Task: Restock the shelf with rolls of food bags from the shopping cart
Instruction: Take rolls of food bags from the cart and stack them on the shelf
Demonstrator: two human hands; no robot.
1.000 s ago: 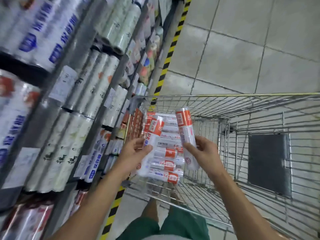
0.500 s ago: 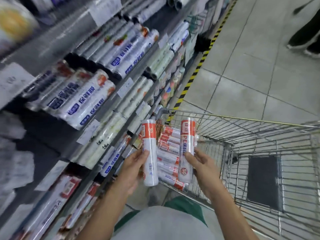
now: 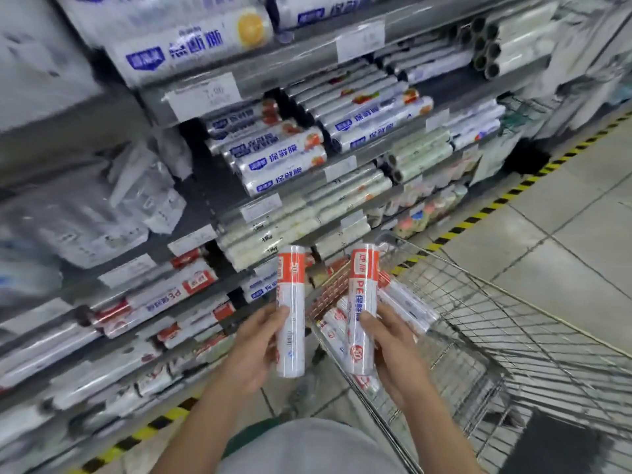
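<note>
Left hand [image 3: 254,350] grips one roll of food bags [image 3: 290,311], fingers curled round its lower half, roll upright, orange band at top. Right hand [image 3: 393,350] grips a second roll [image 3: 362,313] the same way, upright, orange band up, blue "PE" print and a "50" circle facing the camera. The two rolls stand side by side with a gap between them, both held in front of the body, the right one over the cart's near-left corner.

Just behind the right hand, more rolls [image 3: 407,307] of the same kind lie stacked in the wire shopping cart [image 3: 513,336], against its left side. Cart sits on the tiled floor [image 3: 564,217], next to the yellow-black stripe [image 3: 478,213] along the shelf base.

Shelf [image 3: 212,206] fills the left and top. Low tiers just left of the left hand hold matching orange-banded rolls [image 3: 160,295] lying flat. Higher tiers carry blue-labelled wrap rolls [image 3: 284,155] and white price tags [image 3: 201,97] on the shelf edges. Far left of the shelf is blurred, contents unclear.
</note>
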